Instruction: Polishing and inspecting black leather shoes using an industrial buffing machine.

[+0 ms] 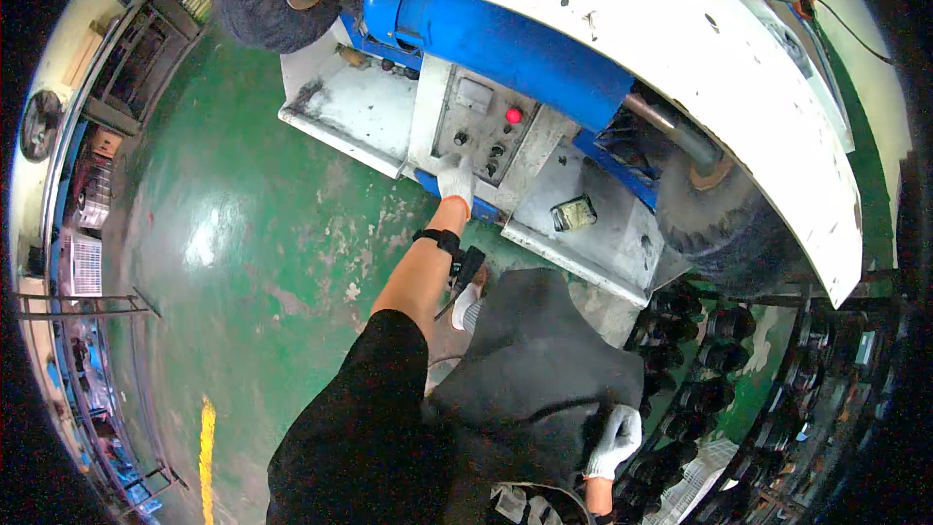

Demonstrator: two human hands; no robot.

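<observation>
My left hand (455, 183), in a white knit glove with an orange cuff, reaches forward to the lower left of a grey control panel (457, 120). Its fingers are drawn together against the panel; what lies under them is hidden. A red button (513, 116) and several dark knobs (497, 151) sit on the panel, right of this hand. Low at my right side is my right hand (616, 439), gloved too, beside my dark grey apron (544, 360). Its fingers lie loosely extended, with nothing visible in them.
Above the panel runs the machine's blue motor housing (496, 39), with a dark buffing wheel (258, 15) and a worn wheel (714, 199) at its ends. A white hood (622, 10) arches overhead. Dark racks (797, 379) stand at right, shelves (83, 331) at left.
</observation>
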